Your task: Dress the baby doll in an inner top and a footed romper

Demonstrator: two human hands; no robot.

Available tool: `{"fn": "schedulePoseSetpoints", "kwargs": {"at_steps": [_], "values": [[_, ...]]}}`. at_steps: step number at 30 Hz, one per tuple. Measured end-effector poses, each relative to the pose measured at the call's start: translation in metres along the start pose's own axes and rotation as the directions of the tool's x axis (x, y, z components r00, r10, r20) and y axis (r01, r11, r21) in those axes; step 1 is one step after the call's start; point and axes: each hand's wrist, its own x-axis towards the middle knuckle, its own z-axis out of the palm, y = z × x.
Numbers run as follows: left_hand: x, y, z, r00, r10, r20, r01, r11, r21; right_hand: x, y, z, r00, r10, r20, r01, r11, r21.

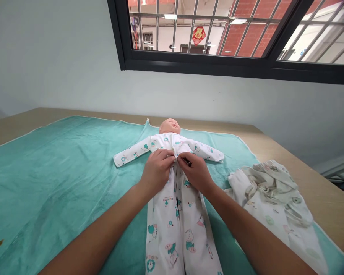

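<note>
A baby doll point(169, 126) lies on its back, head toward the wall, dressed in a white baby romper point(167, 225) with teal and pink animal prints. The romper's sleeves spread out to both sides, and its front opening runs down the middle between the legs. At the doll's belly my left hand point(159, 168) pinches one edge of the romper's front. My right hand point(195, 170) pinches the other edge, its fingertips almost touching those of the left. Whatever fastener lies between the fingertips is too small to make out.
Under the doll a teal blanket point(60, 183) covers much of the wooden table point(275, 145). Crumpled white printed baby clothes point(278, 206) lie at the right. Behind the table are a wall and a dark-framed window point(195, 63) with metal bars outside.
</note>
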Motion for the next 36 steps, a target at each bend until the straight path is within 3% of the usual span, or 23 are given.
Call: {"fn": "schedulePoseSetpoints", "kwargs": {"at_steps": [4, 11, 16, 19, 21, 22, 24, 26, 29, 31, 34, 36], "values": [[-0.003, 0.011, 0.003, 0.999, 0.033, -0.029, -0.035, 0.998, -0.044, 0.004, 0.001, 0.001, 0.994, 0.105, 0.003, -0.105, 0.994, -0.023], [-0.002, 0.017, 0.001, 1.000, -0.010, 0.006, 0.010, 0.999, -0.041, 0.001, 0.000, 0.002, 0.997, 0.077, 0.019, -0.076, 0.996, -0.044], [0.009, 0.012, -0.009, 0.996, -0.087, 0.019, 0.087, 0.996, 0.030, 0.011, -0.001, -0.012, 0.988, 0.067, 0.138, -0.054, 0.994, -0.098], [0.018, -0.015, -0.032, 0.966, -0.256, 0.031, 0.254, 0.965, 0.067, 0.023, 0.019, -0.043, 0.955, 0.211, 0.206, -0.132, 0.931, -0.341], [0.019, -0.043, -0.050, 0.910, -0.393, 0.134, 0.356, 0.905, 0.233, 0.027, 0.041, -0.070, 0.883, 0.427, 0.193, -0.232, 0.755, -0.613], [0.017, -0.059, -0.058, 0.857, -0.457, 0.239, 0.363, 0.864, 0.349, 0.027, 0.054, -0.082, 0.847, 0.501, 0.177, -0.267, 0.688, -0.674], [0.010, -0.085, -0.070, 0.798, -0.523, 0.299, 0.372, 0.818, 0.439, 0.025, 0.076, -0.100, 0.796, 0.584, 0.159, -0.306, 0.615, -0.727], [0.004, -0.100, -0.075, 0.776, -0.555, 0.299, 0.369, 0.784, 0.499, 0.020, 0.090, -0.107, 0.784, 0.606, 0.133, -0.327, 0.585, -0.742], [0.002, -0.097, -0.073, 0.790, -0.570, 0.225, 0.360, 0.729, 0.583, 0.016, 0.093, -0.100, 0.818, 0.574, 0.029, -0.350, 0.539, -0.766], [0.006, -0.086, -0.066, 0.817, -0.551, 0.171, 0.345, 0.705, 0.620, 0.015, 0.088, -0.087, 0.880, 0.472, -0.043, -0.332, 0.548, -0.768], [0.009, -0.075, -0.050, 0.889, -0.434, 0.148, 0.280, 0.769, 0.575, 0.014, 0.076, -0.064, 0.974, 0.226, -0.034, -0.186, 0.698, -0.691], [0.006, -0.076, -0.039, 0.915, -0.368, 0.164, 0.240, 0.824, 0.513, 0.013, 0.072, -0.051, 0.992, 0.124, 0.012, -0.094, 0.814, -0.572]]}}
